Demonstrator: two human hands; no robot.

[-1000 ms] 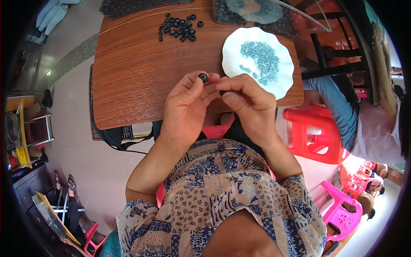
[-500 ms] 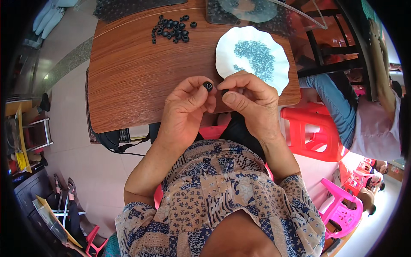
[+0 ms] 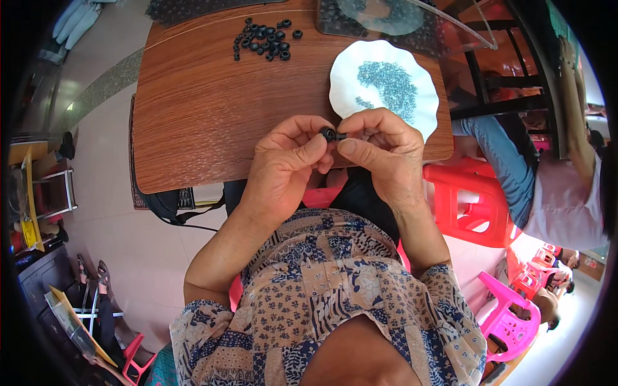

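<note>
My left hand (image 3: 283, 154) pinches a small black ring-shaped part (image 3: 327, 134) between thumb and fingertips, its hole showing. Close against it, my right hand (image 3: 389, 151) grips a small dark piece (image 3: 341, 136) by thumb and index finger; its exact shape is mostly covered by the fingers. The two pieces meet or nearly meet over the table's near edge. Just beyond my right hand stands a white scalloped plate (image 3: 347, 64) with many tiny grey-blue bits (image 3: 396, 90) spread on it. A loose cluster of black ring-shaped parts (image 3: 284, 56) lies at the far left of the plate.
The brown wooden table (image 3: 193, 128) ends just before my lap. Along its far side lie a dark tray (image 3: 212, 8) and a clear-walled container (image 3: 444, 32) of dark pieces. A red stool (image 3: 444, 199) and a seated person's jeans leg (image 3: 492, 148) are at the right.
The hands have come together: the black part in my left hand has moved right and turned toward the small dark piece in my right. The view has shifted slightly.
</note>
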